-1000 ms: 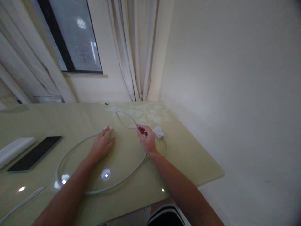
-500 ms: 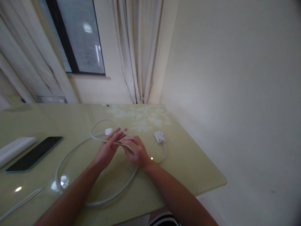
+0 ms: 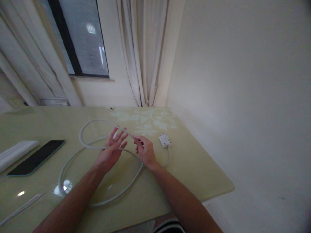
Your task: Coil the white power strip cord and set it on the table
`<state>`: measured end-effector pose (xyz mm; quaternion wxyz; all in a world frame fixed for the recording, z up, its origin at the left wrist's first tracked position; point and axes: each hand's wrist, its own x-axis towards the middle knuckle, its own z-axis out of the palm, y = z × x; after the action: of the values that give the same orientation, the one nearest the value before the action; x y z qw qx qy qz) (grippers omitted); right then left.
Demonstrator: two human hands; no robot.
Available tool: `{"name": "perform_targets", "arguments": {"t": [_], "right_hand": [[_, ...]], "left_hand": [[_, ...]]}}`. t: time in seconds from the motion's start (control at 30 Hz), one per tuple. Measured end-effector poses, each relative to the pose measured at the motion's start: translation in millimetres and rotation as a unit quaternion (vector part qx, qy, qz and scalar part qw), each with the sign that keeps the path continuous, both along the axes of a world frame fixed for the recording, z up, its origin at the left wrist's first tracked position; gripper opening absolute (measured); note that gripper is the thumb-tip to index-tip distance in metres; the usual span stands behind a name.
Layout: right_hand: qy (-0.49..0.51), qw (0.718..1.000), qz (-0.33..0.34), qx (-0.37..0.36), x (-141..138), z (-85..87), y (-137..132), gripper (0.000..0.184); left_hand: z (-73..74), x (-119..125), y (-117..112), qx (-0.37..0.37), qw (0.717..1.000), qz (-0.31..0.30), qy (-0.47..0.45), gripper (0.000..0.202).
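A white cable (image 3: 84, 129) loops above the table, its lower part lying in a wide curve on the tabletop. My left hand (image 3: 110, 150) is palm up with its fingers spread, and the cable runs under its thumb across the palm. Pinched between the thumb and fingers of my right hand (image 3: 145, 150) is the upper strand of the same loop. Behind my left fingers, a white plug-like end (image 3: 115, 135) is partly hidden. To the right of my right hand lies a small white block (image 3: 165, 140) with dark spots, joined to a cable.
The glossy yellow-green table (image 3: 194, 174) has its right edge beside the wall. A dark flat phone-like slab (image 3: 36, 158) and a long white object (image 3: 17, 153) lie at left. Another thin white cable (image 3: 21, 208) is near the front left. Curtains (image 3: 145, 51) and a window (image 3: 85, 38) stand behind.
My right hand has moved slightly right and away from my left, pulling the upper strand. The raised loop has grown wider to the left. My left fingers have turned and spread.
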<state>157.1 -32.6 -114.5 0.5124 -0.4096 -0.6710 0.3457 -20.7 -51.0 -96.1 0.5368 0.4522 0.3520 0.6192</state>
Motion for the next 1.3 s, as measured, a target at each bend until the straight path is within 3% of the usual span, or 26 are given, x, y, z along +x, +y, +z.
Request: {"name": "perform_targets", "arguments": {"t": [0.1, 0.27, 0.4, 0.57, 0.67, 0.83, 0.97, 1.07, 1.17, 1.23, 1.3], "right_hand": [[-0.058, 0.998, 0.005, 0.013, -1, -0.9, -2, 0.030], [-0.200, 0.980, 0.012, -0.001, -3, 0.8, -9, 0.028], [-0.279, 0.960, 0.022, -0.033, -2, -0.7, -12, 0.027], [-0.320, 0.946, 0.014, -0.048, 0, -4.1, -10, 0.026], [-0.300, 0.953, 0.008, -0.049, 0, -5.0, -7, 0.021], [-0.225, 0.971, 0.020, -0.085, 0, -3.0, 0, 0.011], [-0.130, 0.984, 0.067, -0.104, 2, 0.8, 2, 0.013], [-0.045, 0.968, 0.153, -0.192, 3, 2.4, 0, 0.024], [0.024, 0.924, 0.241, -0.297, 4, 1.9, -1, 0.038], [0.042, 0.910, 0.265, -0.315, 5, 0.8, 0, 0.042], [0.018, 0.933, 0.241, -0.269, 6, -0.9, 1, 0.036]], "left_hand": [[-0.5, -1, 1, 0.026, 1.000, 0.011, 0.014, 0.072], [-7.6, -5, 4, 0.018, 1.000, 0.019, 0.016, 0.054], [-10.6, -9, 3, 0.037, 0.994, 0.007, 0.107, 0.043], [-3.9, -6, -2, 0.053, 0.974, -0.022, 0.219, 0.035], [-1.1, -1, -2, 0.046, 0.977, -0.004, 0.207, 0.040], [-6.0, -5, 6, 0.023, 0.988, 0.030, 0.147, 0.070], [-11.6, -14, 11, 0.001, 0.991, 0.070, 0.112, 0.060], [-11.8, -16, 13, -0.017, 0.993, 0.085, 0.081, 0.056], [-10.5, -17, 13, -0.033, 0.994, 0.087, 0.061, 0.056], [-9.9, -17, 13, -0.048, 0.996, 0.073, 0.033, 0.055], [-8.9, -17, 12, -0.065, 0.996, 0.055, -0.009, 0.053]]}}
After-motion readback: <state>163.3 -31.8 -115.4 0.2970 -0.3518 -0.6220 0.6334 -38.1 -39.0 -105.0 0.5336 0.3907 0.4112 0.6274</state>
